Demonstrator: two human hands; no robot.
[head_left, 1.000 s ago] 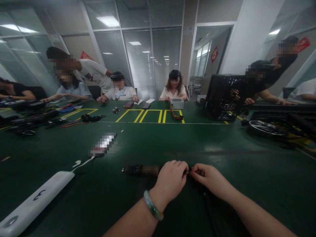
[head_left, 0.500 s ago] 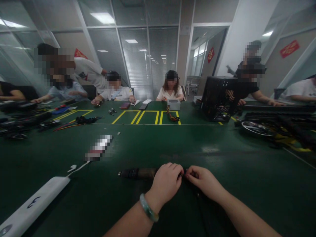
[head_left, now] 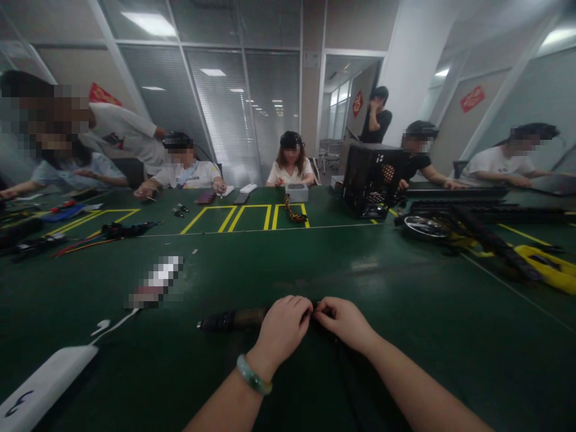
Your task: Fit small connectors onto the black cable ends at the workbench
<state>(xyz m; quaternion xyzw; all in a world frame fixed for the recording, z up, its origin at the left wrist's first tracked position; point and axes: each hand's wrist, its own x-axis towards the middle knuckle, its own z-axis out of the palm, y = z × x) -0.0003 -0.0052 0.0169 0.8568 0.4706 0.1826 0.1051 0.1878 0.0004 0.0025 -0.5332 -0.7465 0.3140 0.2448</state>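
Observation:
A dark electric screwdriver (head_left: 245,319) with a brownish body lies sideways on the green table, its metal tip pointing left. My left hand (head_left: 285,330), a jade-like bangle on its wrist, is closed around the tool's rear end. Just right of it, my right hand (head_left: 344,321) is pinched close to that end, where the tool's black cord (head_left: 339,363) comes out from under the fingers. Both hands' fingertips nearly meet, and they hide the joint between tool and cord.
At left lie a white power strip (head_left: 49,384) and a blurred-out white and red item (head_left: 157,282). Farther off are loose cables (head_left: 121,231), a power supply (head_left: 297,193), a black computer case (head_left: 366,180) and a yellow object (head_left: 546,267). Several people sit or stand around the table.
The view has turned to the right, so everything has shifted left. My hands keep the same hold at the screwdriver's rear. The person standing at the back now shows fully beside the doorway.

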